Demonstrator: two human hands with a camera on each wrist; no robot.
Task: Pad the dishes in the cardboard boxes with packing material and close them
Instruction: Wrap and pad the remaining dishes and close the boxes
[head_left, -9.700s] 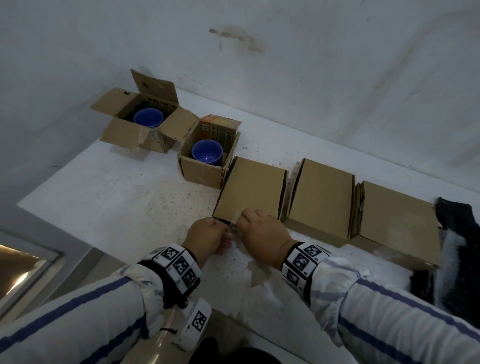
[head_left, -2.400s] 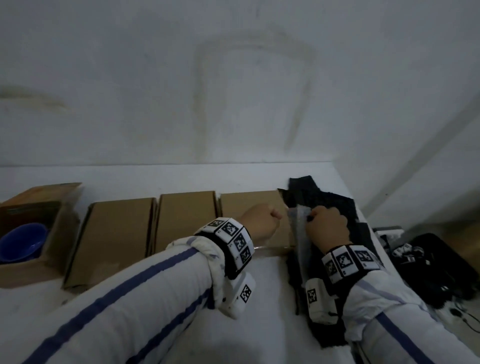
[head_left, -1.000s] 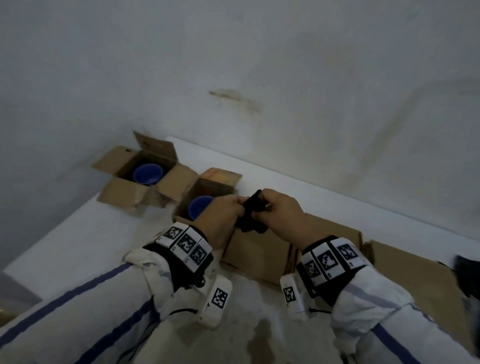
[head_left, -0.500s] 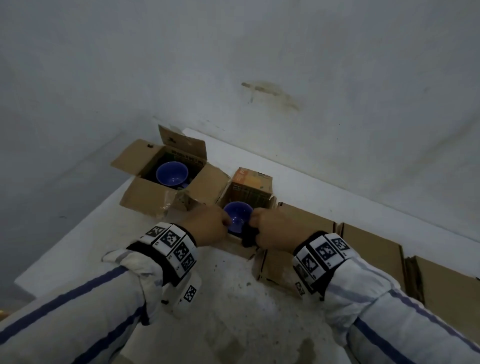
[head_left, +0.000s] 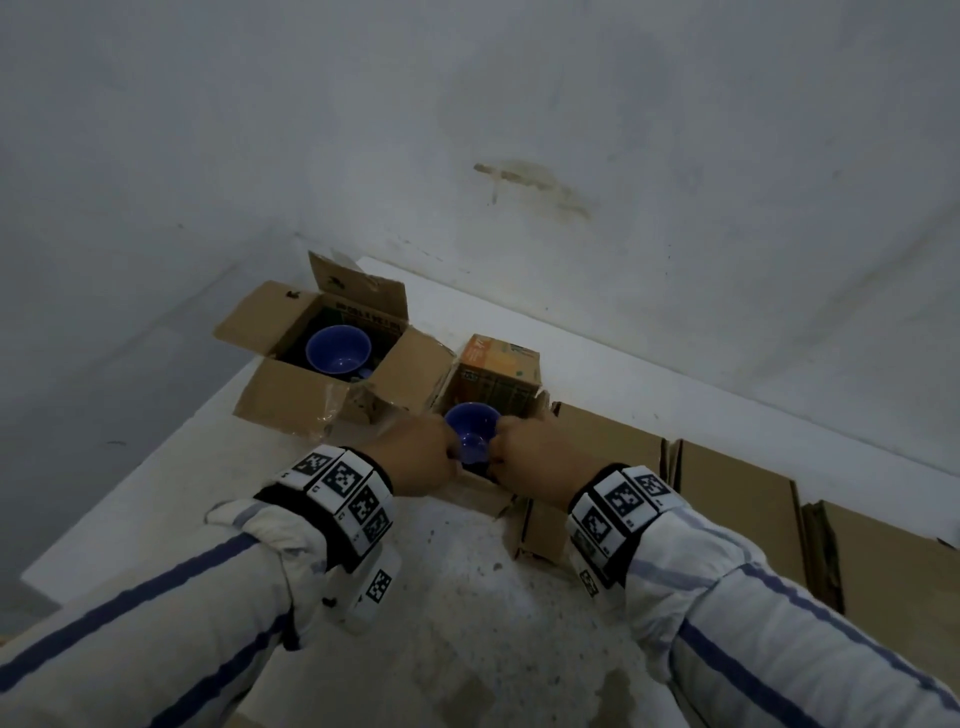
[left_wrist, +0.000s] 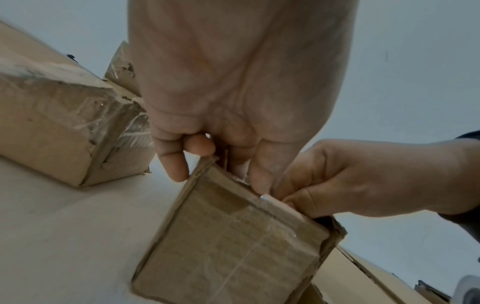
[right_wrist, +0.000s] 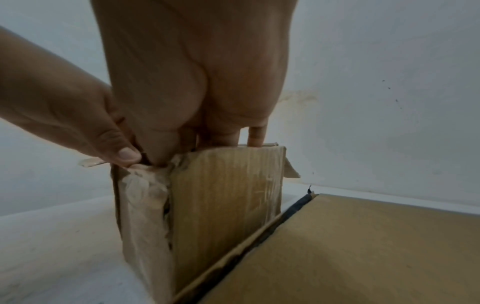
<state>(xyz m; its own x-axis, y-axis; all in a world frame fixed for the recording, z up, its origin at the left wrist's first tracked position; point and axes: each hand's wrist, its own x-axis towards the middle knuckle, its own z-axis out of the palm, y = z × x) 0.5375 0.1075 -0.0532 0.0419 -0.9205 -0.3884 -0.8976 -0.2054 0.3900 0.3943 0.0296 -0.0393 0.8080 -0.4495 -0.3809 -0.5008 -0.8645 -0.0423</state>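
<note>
1. The left hand (head_left: 415, 460) and right hand (head_left: 535, 457) are both reaching, fingers pointing down, into the small open cardboard box (head_left: 480, 493) on the white table (head_left: 156, 493).
2. What the fingertips are holding inside is hidden; I cannot tell.
3. A blue bowl (head_left: 471, 434) is sitting in this box between the hands.
4. A second blue bowl (head_left: 337, 349) is lying in the larger open box (head_left: 291, 400) behind-left.
5. Closed boxes (head_left: 743, 499) are standing in a row to the right.

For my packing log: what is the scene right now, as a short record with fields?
open boxes: two, the small open box and the larger open box
contents: a blue bowl and a second blue bowl
closed boxes: three
left hand: at the small box's near edge, fingers tucked inside
right hand: the same
surface: white table
</note>
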